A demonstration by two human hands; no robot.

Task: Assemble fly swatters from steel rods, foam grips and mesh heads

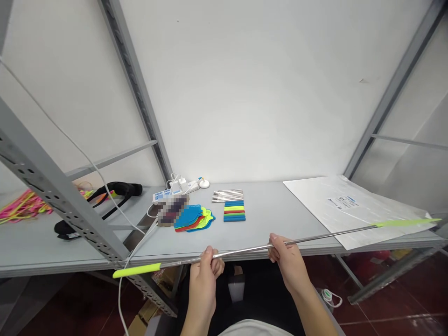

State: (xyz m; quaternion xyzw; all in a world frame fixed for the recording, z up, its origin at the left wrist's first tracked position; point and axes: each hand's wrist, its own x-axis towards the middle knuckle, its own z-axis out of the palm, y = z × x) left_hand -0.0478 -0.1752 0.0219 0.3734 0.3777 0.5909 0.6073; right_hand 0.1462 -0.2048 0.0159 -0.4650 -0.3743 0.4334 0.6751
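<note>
A fly swatter with a telescopic metal rod (241,252) stretches across in front of me above the shelf's front edge. Its yellow-green grip (137,270) points left, and its yellow-green head (402,223), seen nearly edge-on, reaches over the white bag at the right. My left hand (207,273) is closed round the rod not far from the grip. Farther right, my right hand (284,255) pinches the rod near its middle. Beyond them lie loose swatter heads (191,216) in blue, red and yellow-green, a row of coloured grips (234,211) and several metal rods (227,195).
A white plastic bag (315,196) with a printed label lies flat at the right. Power strips (164,193) with plugs and white cables sit at the back left. A grey metal post (66,186) rises at the left, with a black strapped item (122,189) behind it.
</note>
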